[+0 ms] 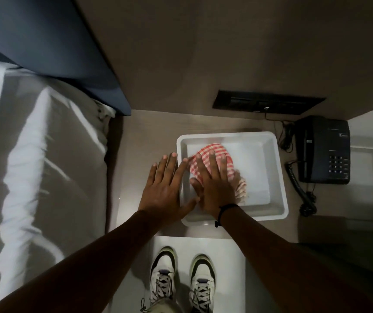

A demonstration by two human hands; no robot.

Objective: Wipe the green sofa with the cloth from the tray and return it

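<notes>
The red-and-white checked cloth (212, 164) lies bunched inside the white plastic tray (271, 168), toward the tray's left half, with a frayed pale edge spilling out toward the tray's near side. The tray sits on a brown worktop (147, 136), roughly at its middle. The right hand (215, 184) lies flat on top of the cloth, palm down, fingers spread and straight rather than curled around anything; a dark band circles its wrist. The left hand (165, 188) is likewise flat and open, fingers fanned, hovering at the tray's left rim, its thumb reaching over the rim toward the right hand; whether it touches the tray I cannot tell. To the right of the tray, just beside it, rests a black corded telephone (325, 150), its coiled cord trailing along the worktop near the tray's right wall. Behind the tray, set into the wall, is a dark socket panel (266, 102). Well to the left of the tray lies a bed with white bedding (34, 166) under a dark blue headboard (57, 41). Below the tray's near edge, down on the floor, stand two white sneakers (181, 281).
</notes>
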